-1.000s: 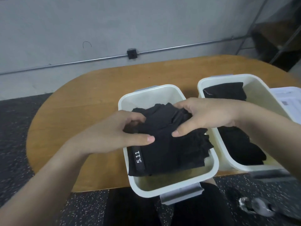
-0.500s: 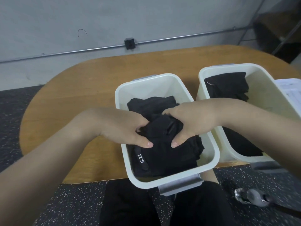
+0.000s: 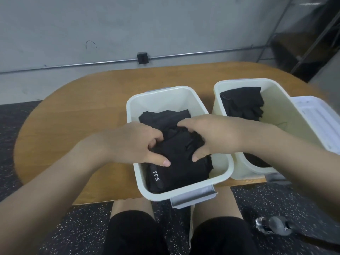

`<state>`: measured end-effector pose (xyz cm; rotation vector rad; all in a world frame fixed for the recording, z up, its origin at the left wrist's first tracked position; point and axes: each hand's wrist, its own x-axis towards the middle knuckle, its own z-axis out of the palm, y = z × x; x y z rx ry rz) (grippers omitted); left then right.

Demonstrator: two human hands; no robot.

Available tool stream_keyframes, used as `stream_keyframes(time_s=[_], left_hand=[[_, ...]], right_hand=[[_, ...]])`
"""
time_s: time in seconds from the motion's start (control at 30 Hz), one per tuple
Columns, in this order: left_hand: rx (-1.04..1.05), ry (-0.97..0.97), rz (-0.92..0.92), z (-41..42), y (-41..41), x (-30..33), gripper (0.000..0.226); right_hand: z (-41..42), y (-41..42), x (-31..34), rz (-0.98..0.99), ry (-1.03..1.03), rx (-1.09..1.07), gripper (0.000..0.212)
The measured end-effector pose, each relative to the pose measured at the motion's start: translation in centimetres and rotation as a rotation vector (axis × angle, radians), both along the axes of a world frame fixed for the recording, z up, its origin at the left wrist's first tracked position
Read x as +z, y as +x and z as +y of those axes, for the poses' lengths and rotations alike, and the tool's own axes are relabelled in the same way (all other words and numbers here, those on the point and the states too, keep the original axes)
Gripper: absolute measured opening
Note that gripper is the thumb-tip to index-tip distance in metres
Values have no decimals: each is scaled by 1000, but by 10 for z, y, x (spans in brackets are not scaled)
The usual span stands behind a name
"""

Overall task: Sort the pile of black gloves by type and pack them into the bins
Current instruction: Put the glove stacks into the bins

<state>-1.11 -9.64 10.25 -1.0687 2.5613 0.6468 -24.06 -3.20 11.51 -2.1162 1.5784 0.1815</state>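
Both hands were down inside the near bin (image 3: pixel 179 188), a white plastic tub that sat at the front edge of the wooden table (image 3: pixel 77 115) with its grey latch hanging past the edge. The left hand (image 3: pixel 136 142) had its fingers curled into the top of the black gloves (image 3: pixel 176 166) heaped in that tub, the thumb stretched flat along the fabric toward the middle. The right hand (image 3: pixel 211 137) mirrored it from the other side, fingers bent down into the same bundle and thumb pointing in, so the two thumb tips lay near each other but apart. A glove cuff marked "5.11" (image 3: pixel 157 175) showed at the lower left of the heap, just under the left thumb. The gloves filled most of the tub floor; how many there were could not be told, since the black fabric ran together. Just beside it to the right stood a second bin (image 3: pixel 283 107), cream-coloured, holding more black gloves (image 3: pixel 242 103) against its far and near walls. A white lid (image 3: pixel 316 116) lay beyond that bin, touching its right side.
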Motion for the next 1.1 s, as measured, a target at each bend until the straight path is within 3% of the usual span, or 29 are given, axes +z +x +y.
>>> stream_keyframes(time_s=[0.1, 0.23, 0.4, 0.6, 0.8, 1.0, 1.1], left_hand=[[65, -94, 44, 13, -4, 21, 73], [51, -225, 155, 45, -29, 55, 70], [-135, -298, 273, 95, -93, 78, 66], [-372, -286, 350, 143, -204, 71, 58], [-478, -265, 284, 163, -310, 50, 58], [-589, -389, 61, 184, -391, 2, 46], [-582, -451, -96, 197, -417, -29, 54]], right_hand=[[21, -18, 23, -117, -120, -95, 85], [63, -55, 44, -136, -328, -262, 71], [131, -121, 57, -126, -547, -530, 49], [198, -210, 24, -46, -620, -833, 34], [234, -268, -26, -41, -462, -1081, 42], [231, -306, -78, -115, -402, -1285, 61], [229, -322, -93, -236, -388, -1378, 64]])
